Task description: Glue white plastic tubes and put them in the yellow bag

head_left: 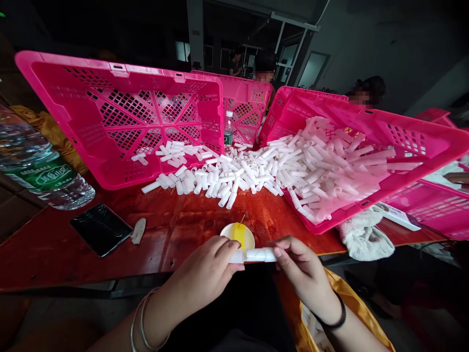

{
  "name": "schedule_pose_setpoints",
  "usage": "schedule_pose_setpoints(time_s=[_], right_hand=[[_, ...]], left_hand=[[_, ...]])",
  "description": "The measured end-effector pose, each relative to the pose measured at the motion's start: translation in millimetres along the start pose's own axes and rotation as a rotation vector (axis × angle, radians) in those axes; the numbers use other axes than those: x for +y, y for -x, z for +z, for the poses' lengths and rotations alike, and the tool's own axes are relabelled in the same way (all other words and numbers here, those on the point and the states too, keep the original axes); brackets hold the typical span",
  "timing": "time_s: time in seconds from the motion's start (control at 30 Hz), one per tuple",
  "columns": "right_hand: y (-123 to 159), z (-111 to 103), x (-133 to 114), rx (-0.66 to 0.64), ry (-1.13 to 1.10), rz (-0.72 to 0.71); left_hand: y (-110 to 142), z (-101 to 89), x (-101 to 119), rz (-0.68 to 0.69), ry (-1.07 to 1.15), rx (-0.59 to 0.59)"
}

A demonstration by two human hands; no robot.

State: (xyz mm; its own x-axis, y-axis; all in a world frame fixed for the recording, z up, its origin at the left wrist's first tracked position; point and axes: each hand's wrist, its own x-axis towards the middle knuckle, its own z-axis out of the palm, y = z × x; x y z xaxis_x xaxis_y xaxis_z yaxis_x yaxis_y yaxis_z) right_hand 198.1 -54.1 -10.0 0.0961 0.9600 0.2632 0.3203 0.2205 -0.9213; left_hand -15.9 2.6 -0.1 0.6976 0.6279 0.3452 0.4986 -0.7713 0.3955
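Note:
My left hand (pixel 214 266) is closed on a short white tube (pixel 236 257), gripped between thumb and fingers. A second, longer white tube (pixel 259 254) is pinched at its right end by my right hand (pixel 301 268). Both tubes lie roughly in line, end facing end, with a narrow gap or seam between them. Just behind them sits a small white dish (pixel 250 233) with a yellow block (pixel 239 234) and a thin stick on it. Loose white tubes (pixel 234 176) are heaped beyond, on the red wooden table (pixel 183 220).
Pink baskets, one at left (pixel 98 173) and one at right (pixel 366 208), lie tipped toward me. A phone (pixel 100 229), a large water bottle (pixel 47 171) and a white cloth (pixel 366 239) lie around. A yellow sack (pixel 339 283) hangs below right. People are behind the baskets.

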Motion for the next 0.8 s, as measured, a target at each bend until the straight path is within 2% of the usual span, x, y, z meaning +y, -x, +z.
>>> schedule_pose_setpoints(time_s=[0.07, 0.17, 0.23, 0.33, 0.37, 0.4, 0.5, 0.53, 0.6, 0.67, 0.73, 0.8], right_hand=[[0.5, -0.6, -3.2, -0.035, 0.077, -0.049], [2.9, -1.3, -7.8, -0.120, 0.205, -0.134], [5.7, -1.5, -11.3, -0.178, 0.290, -0.261], [10.9, 2.2, -17.4, -0.227, 0.379, -0.510], [12.8, 4.9, -19.1, -0.218, 0.397, -0.546], [14.8, 8.0, -20.3, -0.189, 0.421, -0.531], [24.1, 10.2, -17.7, -0.071, 0.521, -0.329], [29.0, 5.0, -14.3, -0.058, 0.556, -0.261], [41.4, -18.2, -3.0, -0.078, 0.630, -0.156], [53.0, -54.1, 12.7, -0.108, 0.745, -0.122], [53.7, -87.3, 29.5, -0.132, 0.903, -0.188], [33.2, -99.7, 43.0, -0.103, 1.005, -0.255]], left_hand=[[1.7, 1.9, 2.6, -0.008, -0.016, -0.020], [2.2, -0.3, 10.7, -0.080, 0.020, -0.155], [0.3, -4.1, 18.7, -0.161, 0.224, -0.290], [-3.2, -1.9, 33.9, -0.283, 0.750, -0.620], [-3.6, 2.9, 39.5, -0.315, 0.860, -0.698], [-3.2, 9.6, 44.9, -0.340, 0.879, -0.721], [1.5, 31.4, 55.6, -0.310, 0.541, -0.558], [2.7, 35.4, 55.0, -0.247, 0.429, -0.503], [0.4, 33.5, 43.4, -0.114, 0.318, -0.399], [-13.2, 20.4, 16.2, -0.072, 0.248, -0.229], [-39.9, 5.0, -22.3, -0.195, 0.097, -0.046], [-74.8, -2.4, -62.4, -0.385, -0.083, 0.041]])
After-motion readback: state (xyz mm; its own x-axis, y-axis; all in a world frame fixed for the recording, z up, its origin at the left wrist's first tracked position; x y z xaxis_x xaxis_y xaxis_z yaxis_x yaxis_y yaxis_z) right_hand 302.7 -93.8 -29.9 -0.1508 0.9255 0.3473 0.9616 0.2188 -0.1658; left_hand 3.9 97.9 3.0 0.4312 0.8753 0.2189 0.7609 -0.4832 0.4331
